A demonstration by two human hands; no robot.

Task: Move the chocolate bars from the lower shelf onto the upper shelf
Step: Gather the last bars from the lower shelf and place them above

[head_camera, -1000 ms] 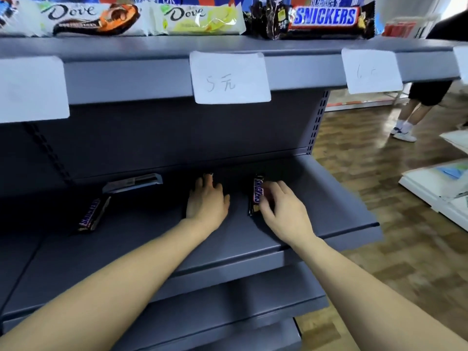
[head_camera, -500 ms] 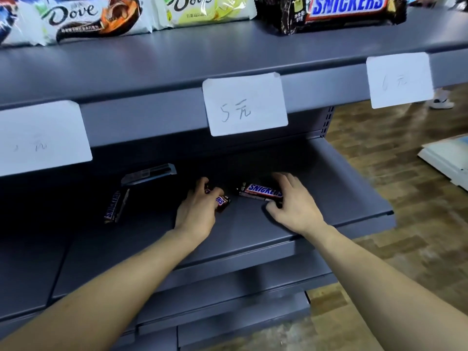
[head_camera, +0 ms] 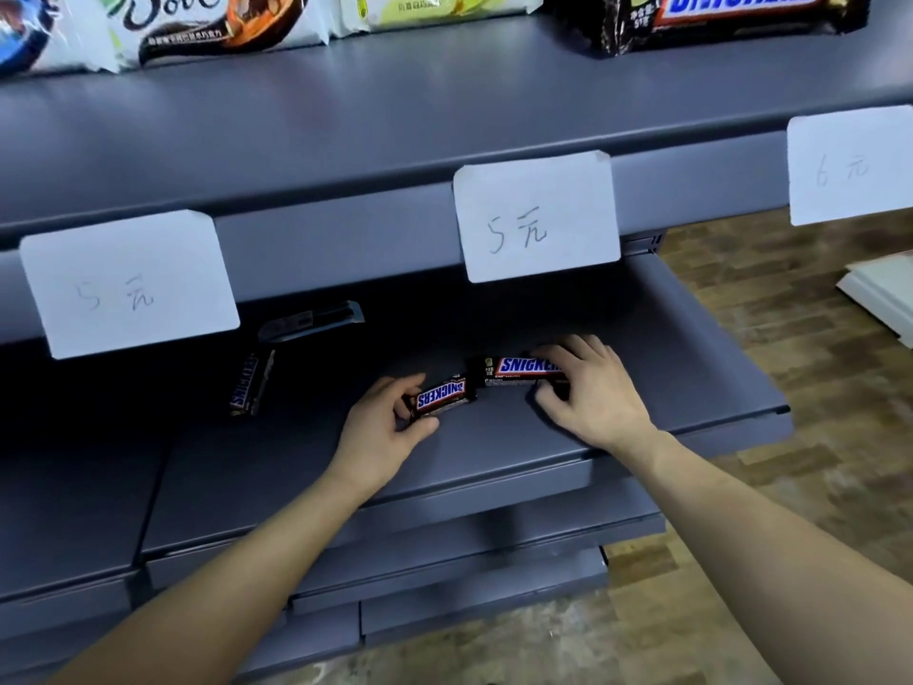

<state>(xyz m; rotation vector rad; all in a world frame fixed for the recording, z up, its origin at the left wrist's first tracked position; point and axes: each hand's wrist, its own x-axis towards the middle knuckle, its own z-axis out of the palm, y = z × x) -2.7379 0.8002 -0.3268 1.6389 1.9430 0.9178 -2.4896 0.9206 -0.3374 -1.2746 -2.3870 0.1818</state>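
My left hand point(head_camera: 383, 427) pinches a small Snickers bar point(head_camera: 441, 394) just above the grey lower shelf point(head_camera: 691, 368). Beside it, my right hand point(head_camera: 590, 388) grips the right end of a larger Snickers bar point(head_camera: 521, 369). The two bars nearly touch end to end. A third Snickers bar point(head_camera: 248, 382) lies further left on the lower shelf, and a dark flat wrapper point(head_camera: 311, 320) lies at the back. The grey upper shelf point(head_camera: 444, 106) spans the top.
On the upper shelf stand Dove bars point(head_camera: 207, 22), a pale green bar point(head_camera: 435, 7) and a large Snickers pack point(head_camera: 731, 17). White price tags point(head_camera: 536, 215) hang from its front edge. Wooden floor point(head_camera: 790, 487) and a white board point(head_camera: 884, 289) lie to the right.
Both hands have closed on Snickers bars and turned them sideways, drawing them toward the shelf front. The camera has moved closer and lower.
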